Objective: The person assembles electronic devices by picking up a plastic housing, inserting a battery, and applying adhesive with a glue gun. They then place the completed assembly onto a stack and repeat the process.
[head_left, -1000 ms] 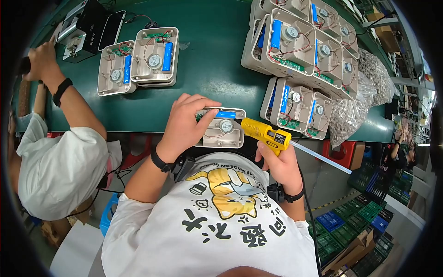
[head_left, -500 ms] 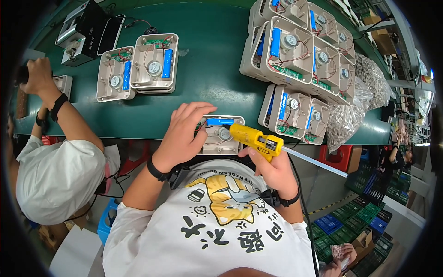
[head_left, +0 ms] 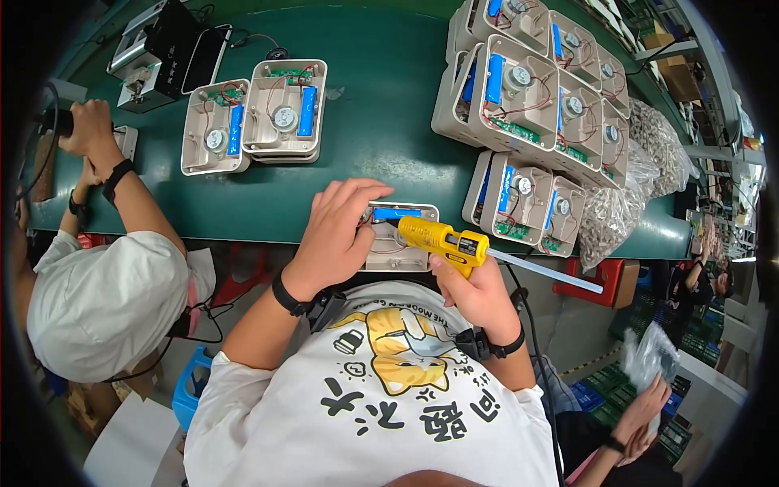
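A beige plastic housing (head_left: 408,260) sits at the table's near edge in front of me. Inside it are a blue cylindrical battery (head_left: 399,213) along the far wall, thin wires and a round speaker mostly hidden behind the tool. My left hand (head_left: 339,237) grips the housing's left side, fingers stretched past the far corner and thumb bent against it. In my right hand (head_left: 477,294) is a yellow glue gun (head_left: 438,239), its nozzle pointing left into the housing close to the battery. A clear glue stick (head_left: 545,271) juts from its rear.
Similar filled housings (head_left: 284,142) stand at the left, and taller stacks (head_left: 519,122) at the right. Beyond those lie clear bags of small parts (head_left: 613,215). A black case (head_left: 154,61) is at the far left. Co-workers' arms (head_left: 134,195) show at left and lower right.
The glue gun's nozzle has shifted slightly left across the housing, its body tilting a little. My left hand stays on the housing. At lower right, a person's hands have risen with a clear plastic bag.
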`<state>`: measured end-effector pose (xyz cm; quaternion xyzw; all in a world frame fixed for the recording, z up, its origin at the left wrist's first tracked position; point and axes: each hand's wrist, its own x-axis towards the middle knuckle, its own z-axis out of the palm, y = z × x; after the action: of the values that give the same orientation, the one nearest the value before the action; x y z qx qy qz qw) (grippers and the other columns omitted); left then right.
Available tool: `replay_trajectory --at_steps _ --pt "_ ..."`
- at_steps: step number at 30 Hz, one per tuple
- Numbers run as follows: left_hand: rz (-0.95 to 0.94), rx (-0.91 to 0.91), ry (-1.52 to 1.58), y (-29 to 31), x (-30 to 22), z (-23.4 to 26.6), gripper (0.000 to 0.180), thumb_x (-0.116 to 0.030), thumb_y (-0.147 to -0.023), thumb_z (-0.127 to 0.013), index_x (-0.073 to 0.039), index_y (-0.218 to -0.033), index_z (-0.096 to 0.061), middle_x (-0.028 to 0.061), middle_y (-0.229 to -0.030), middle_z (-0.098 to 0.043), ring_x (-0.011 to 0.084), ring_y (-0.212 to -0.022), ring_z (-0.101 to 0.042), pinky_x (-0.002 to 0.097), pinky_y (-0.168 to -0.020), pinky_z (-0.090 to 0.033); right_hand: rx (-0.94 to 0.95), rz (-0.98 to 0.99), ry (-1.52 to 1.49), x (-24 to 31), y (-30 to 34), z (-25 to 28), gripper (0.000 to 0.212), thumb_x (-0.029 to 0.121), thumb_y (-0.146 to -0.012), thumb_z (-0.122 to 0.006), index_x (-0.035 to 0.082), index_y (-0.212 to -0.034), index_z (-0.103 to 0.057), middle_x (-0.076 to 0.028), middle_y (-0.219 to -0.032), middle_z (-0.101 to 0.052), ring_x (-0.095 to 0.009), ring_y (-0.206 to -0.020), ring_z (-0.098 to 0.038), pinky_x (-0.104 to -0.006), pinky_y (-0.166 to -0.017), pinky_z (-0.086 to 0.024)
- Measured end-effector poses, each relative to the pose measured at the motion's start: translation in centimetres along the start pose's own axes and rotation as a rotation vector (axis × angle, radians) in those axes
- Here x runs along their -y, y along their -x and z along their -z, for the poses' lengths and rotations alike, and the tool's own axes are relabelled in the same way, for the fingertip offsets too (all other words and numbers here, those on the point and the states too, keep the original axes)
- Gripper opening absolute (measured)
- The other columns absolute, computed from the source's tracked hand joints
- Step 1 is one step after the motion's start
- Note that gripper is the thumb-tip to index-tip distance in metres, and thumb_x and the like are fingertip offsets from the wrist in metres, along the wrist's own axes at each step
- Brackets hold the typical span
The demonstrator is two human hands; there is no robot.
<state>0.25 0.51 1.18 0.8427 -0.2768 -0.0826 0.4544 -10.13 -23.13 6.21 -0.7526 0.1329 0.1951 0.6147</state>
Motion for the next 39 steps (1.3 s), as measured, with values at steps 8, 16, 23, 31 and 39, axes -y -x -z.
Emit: replay_trajectory --at_steps 8,16,23,31,39 --pt "-0.012 -0.02 0.026 0.4 0.1 -0.3 0.054 0.003 -0.079 -0.044 -0.001 -0.127 -0.067 0.0137 -0.133 -0.065 0.0337 -0.12 -0.058 0.0416 -0.104 -0.042 0.009 0.081 0.07 0.9 -0.5 -1.1 0.036 0.022 -0.108 -0.065 -0.002 -0.135 -0.065 -0.006 -0.101 -0.077 -0.003 -0.066 -0.061 -0.0204 -0.054 -0.052" --pt "0.006 -0.494 -0.031 -0.5 0.8 -3.6 0.062 -0.007 -0.088 -0.059 0.004 -0.148 -0.051 0.0235 -0.147 -0.053 0.0425 -0.131 -0.055 0.0498 -0.11 -0.046 -0.056 0.124 -0.277 -0.5 1.9 1.7 0.032 0.016 -0.109 -0.06 -0.004 -0.134 -0.064 -0.019 -0.114 -0.077 -0.007 -0.063 -0.063 -0.0229 -0.055 -0.055" --pt "-0.034 -0.16 -0.256 -0.6 -3.8 -1.7 0.105 -0.026 -0.074 -0.088 0.002 -0.16 -0.035 0.0244 -0.155 -0.043 0.0428 -0.135 -0.053 0.0482 -0.109 -0.05 -0.154 0.267 -0.473 -4.2 4.7 4.4 0.02 0.013 -0.107 -0.06 -0.003 -0.118 -0.065 -0.03 -0.117 -0.074 -0.015 -0.057 -0.066 -0.0271 -0.053 -0.056" --pt "-0.126 0.117 -0.147 -2.2 -6.3 1.3 0.118 -0.032 -0.062 -0.097 -0.004 -0.161 -0.038 0.024 -0.153 -0.046 0.0448 -0.136 -0.055 0.0466 -0.11 -0.052 -0.238 0.517 -0.628 -6.1 7.9 6.7 0.021 0.019 -0.109 -0.054 -0.001 -0.115 -0.062 -0.033 -0.119 -0.071 -0.019 -0.055 -0.064 -0.0335 -0.052 -0.057" --pt "-0.519 0.24 -0.272 -8.6 -16.8 -6.1 0.111 -0.034 -0.061 -0.095 -0.009 -0.158 -0.045 0.0222 -0.15 -0.049 0.0422 -0.125 -0.062 0.046 -0.101 -0.056 -0.504 0.947 -0.763 -7.9 10.5 10.5 0.027 0.03 -0.112 -0.045 0.004 -0.116 -0.054 -0.026 -0.12 -0.068 -0.018 -0.052 -0.055 -0.0356 -0.05 -0.054"
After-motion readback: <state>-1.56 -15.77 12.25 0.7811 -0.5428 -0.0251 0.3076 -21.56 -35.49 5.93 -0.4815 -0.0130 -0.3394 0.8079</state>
